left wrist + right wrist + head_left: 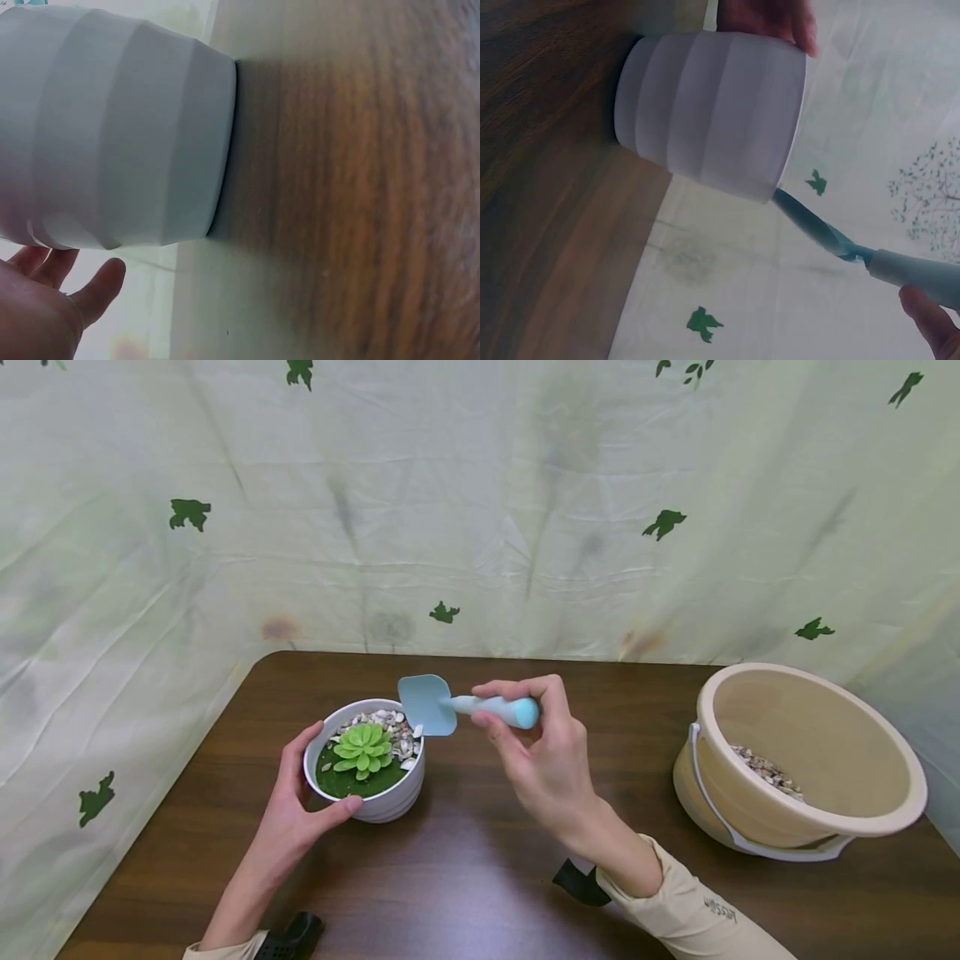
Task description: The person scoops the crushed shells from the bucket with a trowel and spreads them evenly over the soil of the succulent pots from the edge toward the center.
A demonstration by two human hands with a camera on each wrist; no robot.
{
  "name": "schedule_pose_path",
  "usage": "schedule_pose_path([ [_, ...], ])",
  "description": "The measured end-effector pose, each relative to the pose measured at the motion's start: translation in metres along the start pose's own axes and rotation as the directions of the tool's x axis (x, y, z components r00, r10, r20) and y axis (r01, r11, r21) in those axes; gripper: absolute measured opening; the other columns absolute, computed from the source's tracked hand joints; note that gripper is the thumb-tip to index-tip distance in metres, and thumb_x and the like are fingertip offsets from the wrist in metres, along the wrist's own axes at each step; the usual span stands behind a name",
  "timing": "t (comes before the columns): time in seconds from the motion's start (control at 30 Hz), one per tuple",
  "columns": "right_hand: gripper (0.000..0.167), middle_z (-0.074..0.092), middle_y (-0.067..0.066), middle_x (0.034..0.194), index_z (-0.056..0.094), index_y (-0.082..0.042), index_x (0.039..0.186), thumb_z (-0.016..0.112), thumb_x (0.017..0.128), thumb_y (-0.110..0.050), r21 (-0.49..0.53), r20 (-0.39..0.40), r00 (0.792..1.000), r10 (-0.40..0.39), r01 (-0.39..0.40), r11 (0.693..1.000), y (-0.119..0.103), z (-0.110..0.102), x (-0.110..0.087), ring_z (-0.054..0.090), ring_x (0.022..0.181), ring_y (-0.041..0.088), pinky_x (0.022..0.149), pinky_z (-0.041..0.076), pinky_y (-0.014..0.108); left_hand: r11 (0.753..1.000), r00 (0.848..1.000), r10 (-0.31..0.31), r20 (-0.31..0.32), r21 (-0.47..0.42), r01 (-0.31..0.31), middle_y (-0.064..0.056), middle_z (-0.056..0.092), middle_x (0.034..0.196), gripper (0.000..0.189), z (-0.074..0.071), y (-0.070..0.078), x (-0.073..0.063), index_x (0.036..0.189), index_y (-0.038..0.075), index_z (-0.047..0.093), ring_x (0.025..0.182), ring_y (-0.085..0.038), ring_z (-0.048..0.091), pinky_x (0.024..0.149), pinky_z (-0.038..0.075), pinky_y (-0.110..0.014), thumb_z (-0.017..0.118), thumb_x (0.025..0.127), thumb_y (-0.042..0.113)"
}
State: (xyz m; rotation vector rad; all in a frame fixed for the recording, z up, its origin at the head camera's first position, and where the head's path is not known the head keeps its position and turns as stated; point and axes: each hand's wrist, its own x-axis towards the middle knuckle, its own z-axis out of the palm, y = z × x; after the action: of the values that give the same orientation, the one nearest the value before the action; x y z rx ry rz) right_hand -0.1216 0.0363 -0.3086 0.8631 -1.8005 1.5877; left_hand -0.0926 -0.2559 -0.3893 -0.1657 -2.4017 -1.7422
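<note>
A white ribbed flower pot [390, 802] stands upright on the table with a green succulent [363, 748], dark green moss [341, 783] and pale pebbles [390, 724] inside. My left hand [300, 802] grips the pot from its left side, thumb at the near rim. In the left wrist view, part of that hand [52, 300] shows beside the pot wall. My right hand [543, 760] pinches the handle of a small light-blue shovel [429, 703]. The blade lies at the pot's right rim, which it appears to touch in the right wrist view; a white pebble sits at its near-left edge.
A cream bucket [813, 685] with a lowered white handle [712, 802] stands at the table's right, with pebbles [765, 772] in it. Behind the brown wooden table [480, 860] hangs a pale curtain [480, 527] with green leaf-like prints.
</note>
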Motion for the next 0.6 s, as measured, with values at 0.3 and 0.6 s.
schedule_pose_path([
  [0.3, 0.038, 0.07, 0.016, 0.107, 0.045, 0.007, 0.102, 0.072, 0.077, 0.017, 0.035, -0.028, 0.999, -0.045, 0.046, 0.998, 0.003, -0.002, -0.001, 0.069, 0.093, 0.026, 0.073, 0.056, 0.029, 1.0, 1.0, 0.001, 0.005, -0.023, -0.001, -0.008, 0.028, 0.15, 0.093, 0.0, 0.001, 0.0, 0.154, 0.021, 0.022, 0.128, -0.011, 0.036, 0.097, 0.032, -0.01, 0.075, 0.081, 0.001],
  [0.6, 0.033, 0.069, 0.015, 0.11, 0.044, 0.008, 0.109, 0.066, 0.085, 0.015, 0.154, -0.096, 0.993, 0.065, -0.05, 0.987, 0.012, -0.015, 0.002, 0.066, 0.091, 0.029, 0.071, 0.051, 0.025, 1.0, 0.999, -0.03, 0.013, -0.008, 0.03, -0.007, 0.024, 0.152, 0.096, 0.0, 0.001, 0.0, 0.156, 0.022, 0.017, 0.134, -0.02, 0.03, 0.097, 0.028, -0.009, 0.076, 0.082, 0.004],
])
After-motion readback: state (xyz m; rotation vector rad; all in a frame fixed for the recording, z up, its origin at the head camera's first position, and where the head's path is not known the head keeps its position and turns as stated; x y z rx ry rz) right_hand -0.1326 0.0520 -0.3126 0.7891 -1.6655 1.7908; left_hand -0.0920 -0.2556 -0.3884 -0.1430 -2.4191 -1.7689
